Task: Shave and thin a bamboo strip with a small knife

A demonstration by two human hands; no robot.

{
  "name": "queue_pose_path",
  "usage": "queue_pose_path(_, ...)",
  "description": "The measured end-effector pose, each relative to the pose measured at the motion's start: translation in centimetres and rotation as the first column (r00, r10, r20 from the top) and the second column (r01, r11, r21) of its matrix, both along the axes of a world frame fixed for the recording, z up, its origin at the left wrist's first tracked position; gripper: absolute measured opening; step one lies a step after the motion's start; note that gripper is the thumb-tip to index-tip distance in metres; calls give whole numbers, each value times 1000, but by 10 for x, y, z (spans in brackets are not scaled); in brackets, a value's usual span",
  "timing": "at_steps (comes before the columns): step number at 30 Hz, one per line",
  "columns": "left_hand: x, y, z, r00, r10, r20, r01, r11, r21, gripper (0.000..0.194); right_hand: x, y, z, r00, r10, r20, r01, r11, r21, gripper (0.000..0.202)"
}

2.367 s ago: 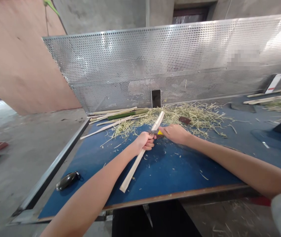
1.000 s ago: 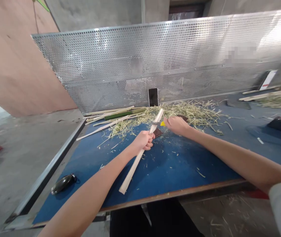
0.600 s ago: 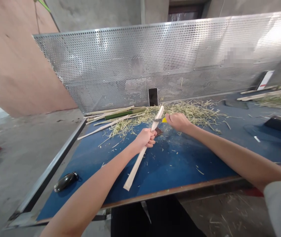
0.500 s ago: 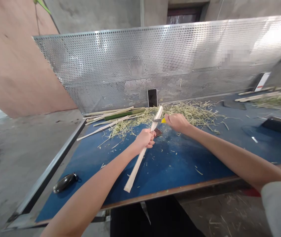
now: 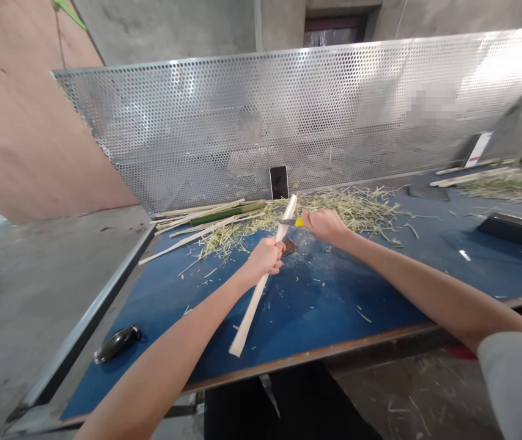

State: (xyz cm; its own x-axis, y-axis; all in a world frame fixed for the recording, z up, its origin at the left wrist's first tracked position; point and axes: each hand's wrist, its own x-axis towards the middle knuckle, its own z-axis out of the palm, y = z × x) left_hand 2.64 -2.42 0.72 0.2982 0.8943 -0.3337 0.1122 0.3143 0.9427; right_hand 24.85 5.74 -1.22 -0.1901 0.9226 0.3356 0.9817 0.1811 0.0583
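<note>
A long pale strip (image 5: 250, 313) slants across the blue table (image 5: 329, 305), its near end close to the front edge. My left hand (image 5: 264, 259) is closed around its middle. Above that grip, the blade of a yellow-handled knife (image 5: 298, 222) lies across the upper part of the strip. My right hand (image 5: 326, 225) is closed on the knife's handle. Beneath the strip, beside my left hand, is a small dark brown piece (image 5: 290, 246). Thin shavings (image 5: 357, 206) are heaped behind both hands.
A phone (image 5: 279, 183) leans on the perforated metal sheet (image 5: 197, 122) at the back. Pale strips and a green stalk (image 5: 224, 212) lie at the back left. A dark shiny object (image 5: 117, 344) rests front left, a black bar (image 5: 518, 232) at the right.
The view has shifted slightly, so most things appear a little further left. The blade is still on the strip, and both hands keep their grips.
</note>
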Motion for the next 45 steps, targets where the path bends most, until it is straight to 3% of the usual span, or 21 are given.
queue_pose_path(4, -2, -1, 4, 997, -58, 46, 61, 997, -51, 32, 0, -1, 2, 1000, -11, -1, 11, 1000, -1, 73)
queue_pose_path(7, -1, -1, 3, 1000, 19, -5, -19, 1000, 4, 29, -1, -3, 3, 1000, -16, 1, 16, 1000, -7, 73)
queue_pose_path(13, -1, 0, 6, 1000, 8, -13, -8, 1000, -22, 28, -2, 2, 1, 999, 2, -36, -2, 1000, -20, 73)
queue_pose_path(15, -2, -9, 7, 999, -33, -13, 33, 997, -64, 28, 15, 11, 2, 997, -37, -74, 34, 998, -46, 69)
queue_pose_path(17, -3, -25, 7, 991, -120, -54, 113, 987, -110, 27, 47, 23, 3, 975, -195, -107, 181, 975, -131, 58)
queue_pose_path(20, -2, -46, 6, 954, -297, -29, 294, 953, -76, 22, 99, 38, 5, 922, -329, -206, 316, 944, -93, 55)
queue_pose_path(22, 0, -50, 5, 961, -274, -25, 274, 961, -30, 23, 118, 44, 5, 892, -380, -246, 373, 925, -75, 73)
queue_pose_path(24, 0, -47, 3, 977, -211, -19, 210, 977, -25, 26, 117, 47, 5, 881, -369, -297, 387, 922, 1, 77)
queue_pose_path(27, -2, -37, -3, 985, -174, -7, 173, 983, -67, 26, 96, 45, 3, 902, -269, -337, 305, 951, 58, 80)
queue_pose_path(30, -5, -30, -10, 991, -131, -15, 129, 987, -92, 26, 73, 37, -1, 889, -89, -449, 141, 987, 83, 81)
queue_pose_path(33, -6, -25, -16, 995, -101, -20, 98, 988, -121, 26, 54, 25, -4, 761, 146, -632, -115, 989, 90, 76)
queue_pose_path(36, -6, -20, -21, 997, -81, -6, 80, 987, -143, 21, 31, 9, -5, 662, 322, -677, -355, 930, 95, 64)
queue_pose_path(39, -6, -18, -25, 996, -83, 15, 84, 986, -142, 16, 8, -6, -7, 615, 351, -706, -481, 876, 17, 55)
queue_pose_path(45, -7, -18, -28, 997, -78, 21, 80, 987, -142, 20, -12, -19, -14, 599, 286, -748, -450, 893, -19, 49)
